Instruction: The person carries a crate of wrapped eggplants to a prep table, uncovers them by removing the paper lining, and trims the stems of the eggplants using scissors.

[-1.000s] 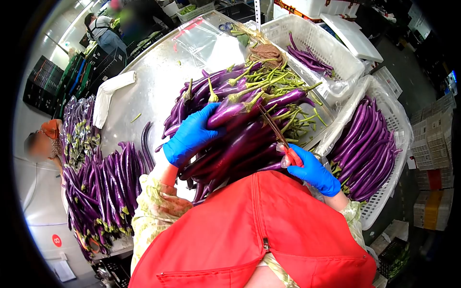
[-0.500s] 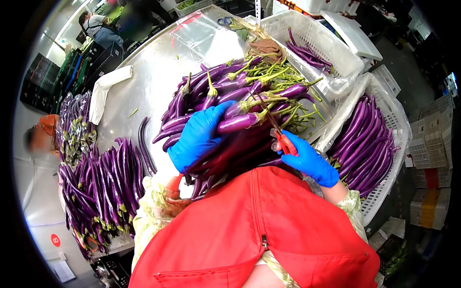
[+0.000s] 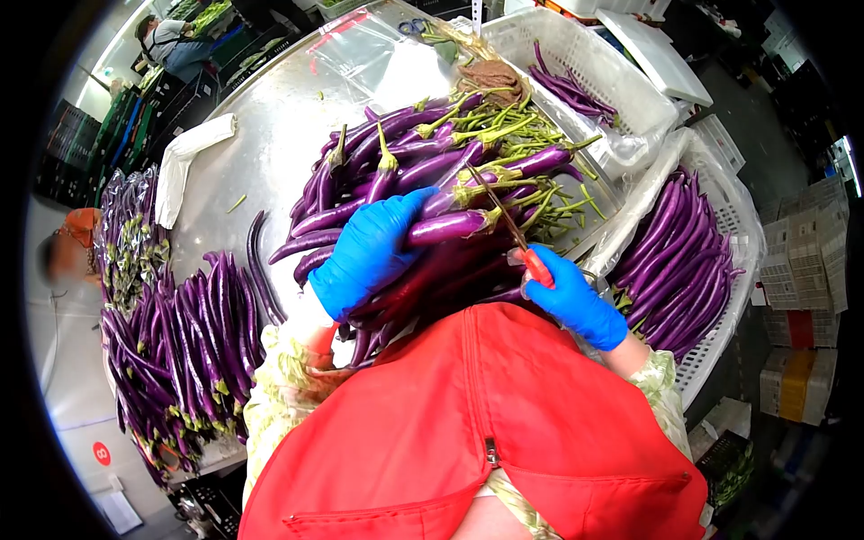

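My left hand, in a blue glove, is closed around a few long purple eggplants lying on the near side of a pile. Their green stem ends point right. My right hand, also gloved in blue, grips red-handled scissors. The scissor blades lie across the stem ends of the held eggplants, and look nearly together. Beyond the hands lies the eggplant pile, with many loose green stems at its right side. My left fingertips are partly hidden.
Trimmed-looking eggplants lie in rows on the metal table at left, near bagged ones. Lined white baskets hold eggplants at right. A brown cloth and a white sleeve-like item lie on the table. A person works far left.
The scissor handles have come together and the blades have closed at the stem ends. My left hand keeps its hold on the eggplants. The view has shifted slightly.
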`<action>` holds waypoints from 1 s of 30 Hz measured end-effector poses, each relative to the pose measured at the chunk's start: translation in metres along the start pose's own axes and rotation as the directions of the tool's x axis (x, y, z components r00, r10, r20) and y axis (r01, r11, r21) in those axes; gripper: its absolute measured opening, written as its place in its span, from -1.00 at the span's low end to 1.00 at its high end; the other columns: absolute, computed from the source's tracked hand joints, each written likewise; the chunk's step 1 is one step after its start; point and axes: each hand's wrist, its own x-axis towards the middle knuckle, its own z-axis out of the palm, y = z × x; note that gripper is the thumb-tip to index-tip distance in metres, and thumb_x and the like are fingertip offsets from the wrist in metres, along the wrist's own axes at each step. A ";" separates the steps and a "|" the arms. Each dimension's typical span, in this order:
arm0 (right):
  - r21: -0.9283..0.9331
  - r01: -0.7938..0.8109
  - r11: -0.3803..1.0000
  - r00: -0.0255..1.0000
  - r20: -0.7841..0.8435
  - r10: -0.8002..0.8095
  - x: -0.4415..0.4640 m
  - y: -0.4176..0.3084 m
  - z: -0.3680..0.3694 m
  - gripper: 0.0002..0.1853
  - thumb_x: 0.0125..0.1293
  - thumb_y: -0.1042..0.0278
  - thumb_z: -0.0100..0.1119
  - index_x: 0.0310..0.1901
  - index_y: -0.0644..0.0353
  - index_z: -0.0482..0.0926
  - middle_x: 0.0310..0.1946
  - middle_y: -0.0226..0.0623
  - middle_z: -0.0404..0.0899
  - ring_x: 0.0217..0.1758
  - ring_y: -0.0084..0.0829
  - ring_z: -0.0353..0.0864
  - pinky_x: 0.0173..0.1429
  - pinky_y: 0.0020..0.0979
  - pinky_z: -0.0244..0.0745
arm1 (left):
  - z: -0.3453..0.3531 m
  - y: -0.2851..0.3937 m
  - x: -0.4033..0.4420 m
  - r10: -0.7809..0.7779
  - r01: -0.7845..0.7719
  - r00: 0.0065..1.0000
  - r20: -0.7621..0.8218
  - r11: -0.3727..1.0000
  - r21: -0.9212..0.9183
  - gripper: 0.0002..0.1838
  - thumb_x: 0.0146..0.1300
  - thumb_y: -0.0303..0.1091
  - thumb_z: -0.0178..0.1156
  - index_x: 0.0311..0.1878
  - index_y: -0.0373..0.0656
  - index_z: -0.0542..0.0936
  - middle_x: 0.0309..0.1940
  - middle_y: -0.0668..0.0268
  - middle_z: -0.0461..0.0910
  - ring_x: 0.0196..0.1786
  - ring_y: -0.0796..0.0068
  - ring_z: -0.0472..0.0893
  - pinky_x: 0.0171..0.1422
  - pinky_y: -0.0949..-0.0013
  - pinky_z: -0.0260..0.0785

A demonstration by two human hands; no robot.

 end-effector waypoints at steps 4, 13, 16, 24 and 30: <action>0.059 0.043 0.997 0.993 -0.114 -0.036 0.001 0.002 0.008 -0.64 0.15 0.51 0.06 0.03 0.26 0.45 -0.43 -0.45 0.44 -0.39 -0.64 0.37 -0.25 -0.57 0.34 | 0.000 0.007 0.001 -0.045 0.045 0.999 0.003 0.999 -0.016 -0.48 0.01 -0.37 0.27 0.11 -0.12 0.43 -0.25 0.09 0.58 -0.23 0.09 0.59 -0.14 0.23 0.40; 0.397 0.271 0.877 0.891 -0.448 -0.072 0.004 -0.009 0.002 -0.48 0.11 0.54 0.06 0.17 0.23 0.27 -0.49 -0.40 0.34 -0.57 -0.59 0.32 -0.63 -0.58 0.26 | -0.125 0.002 -0.040 -0.455 0.071 0.741 -0.494 0.784 -0.616 -0.43 -0.05 -0.46 0.34 0.10 -0.21 0.44 -0.15 0.34 0.54 -0.10 0.58 0.50 0.03 0.41 0.36; 0.401 0.257 0.879 0.902 -0.426 -0.070 0.010 0.012 -0.003 -0.45 0.15 0.51 -0.01 0.22 0.27 0.17 -0.38 -0.31 0.35 -0.43 -0.56 0.34 -0.38 -0.53 0.35 | -0.168 -0.002 -0.086 -0.413 -0.214 0.391 -0.822 0.828 -0.518 -0.59 -0.02 -0.49 0.30 -0.03 -0.14 0.50 -0.34 0.40 0.55 -0.29 0.58 0.53 -0.17 0.48 0.39; 0.438 0.171 0.883 0.975 -0.205 -0.087 0.038 0.010 -0.014 -0.34 0.12 0.46 0.00 0.30 0.29 0.08 -0.33 -0.31 0.40 -0.34 -0.53 0.37 -0.23 -0.52 0.32 | -0.203 -0.107 -0.277 -0.507 -0.422 -0.532 -0.678 0.853 -0.307 -0.58 0.05 -0.30 0.27 -0.02 -0.22 0.45 -0.12 0.18 0.48 -0.10 0.25 0.50 -0.03 0.18 0.44; 0.408 0.110 0.907 0.975 -0.219 -0.019 0.047 0.001 -0.009 -0.34 0.08 0.52 0.04 0.29 0.22 0.13 -0.32 -0.33 0.41 -0.32 -0.54 0.42 -0.22 -0.50 0.37 | -0.235 -0.232 -0.414 -0.467 -0.557 -0.748 -0.472 0.828 0.063 -0.51 0.09 -0.01 0.18 -0.04 -0.21 0.51 -0.11 0.15 0.53 -0.08 0.17 0.53 -0.02 0.10 0.46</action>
